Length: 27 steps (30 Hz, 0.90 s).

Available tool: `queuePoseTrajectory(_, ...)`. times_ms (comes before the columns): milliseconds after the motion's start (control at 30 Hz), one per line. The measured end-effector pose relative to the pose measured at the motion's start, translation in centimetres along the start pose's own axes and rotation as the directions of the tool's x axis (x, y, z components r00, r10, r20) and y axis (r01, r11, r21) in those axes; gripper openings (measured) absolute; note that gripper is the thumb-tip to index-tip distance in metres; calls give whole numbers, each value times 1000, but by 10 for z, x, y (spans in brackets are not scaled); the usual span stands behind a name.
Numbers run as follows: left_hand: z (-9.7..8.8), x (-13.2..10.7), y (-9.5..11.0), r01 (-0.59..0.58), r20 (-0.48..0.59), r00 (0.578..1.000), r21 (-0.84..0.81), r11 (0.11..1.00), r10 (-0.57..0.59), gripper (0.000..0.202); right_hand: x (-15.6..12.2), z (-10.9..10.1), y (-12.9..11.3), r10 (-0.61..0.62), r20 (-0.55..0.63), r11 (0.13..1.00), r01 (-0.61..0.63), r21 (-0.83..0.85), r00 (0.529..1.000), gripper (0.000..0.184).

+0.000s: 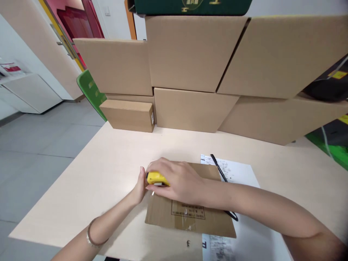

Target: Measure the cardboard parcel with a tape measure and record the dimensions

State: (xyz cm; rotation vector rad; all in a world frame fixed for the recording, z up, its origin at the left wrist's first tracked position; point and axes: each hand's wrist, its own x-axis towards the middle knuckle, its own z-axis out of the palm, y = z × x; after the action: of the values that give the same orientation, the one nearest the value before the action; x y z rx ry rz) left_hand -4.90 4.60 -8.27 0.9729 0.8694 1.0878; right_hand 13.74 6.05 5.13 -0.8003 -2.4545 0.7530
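A piece of brown cardboard is lying flat on the table in front of the person, and it is showing printed text and shiny clear tape on its near half. The right hand is wrapping its fingers and thumb around a yellow tool, probably a tape measure, over the cardboard's left edge. The left hand is meeting the tool's end just beyond that edge, thumb pointing up; its other fingers are mostly hiding, so I cannot tell whether they are pinching anything.

A white sheet is lying partly under the cardboard and sticking out to its right, with a thin black strap running beside the cardboard's right edge. A small box and larger stacked boxes are standing beyond the cardboard.

The step in hand seems to be lining the tool up with the cardboard's left edge. The next move is probably calling for a firm right grip, a steadying left hand and care that the cardboard is not sliding on the sheet.
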Motion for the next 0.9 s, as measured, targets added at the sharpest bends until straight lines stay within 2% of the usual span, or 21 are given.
queuePoseTrajectory(67, -1, -1, 1, 37, -17, 999, -35, 999, -37, 75, 6, 9, 2, -81, 58, 979, 91, -185, 995, 25)
queuePoseTrajectory(133, -2, 0, 4, 31, 2, 1000, -40, 999, -31, 76, 5, 12, 5, -111, 87, 958, 129, -255, 990, 25)
queuePoseTrajectory(233, -3, 2, 10, -60, 97, 994, 33, 998, 57, 76, -4, 7, 12, -120, 60, 968, 130, -215, 991, 24)
queuePoseTrajectory(333, -6, 4, 12, -194, 218, 963, 147, 970, 159, 73, -20, 1, 19, -122, -46, 980, 113, -161, 991, 25)
queuePoseTrajectory(400, -8, 5, 10, -235, 243, 952, 200, 951, 184, 72, -31, 0, 23, -104, -122, 982, 82, -172, 987, 25)
queuePoseTrajectory(500, -10, 4, 8, -239, 224, 957, 243, 940, 185, 70, -44, 2, 29, -78, -181, 981, 43, -187, 980, 25)
queuePoseTrajectory(767, -5, 5, 9, -257, 213, 956, 288, 923, 199, 68, -56, 2, 35, 51, -197, 997, -62, -48, 979, 29)
queuePoseTrajectory(900, -4, 5, 11, -276, 237, 948, 289, 917, 211, 66, -56, 0, 33, 182, -201, 982, -189, -17, 963, 31)
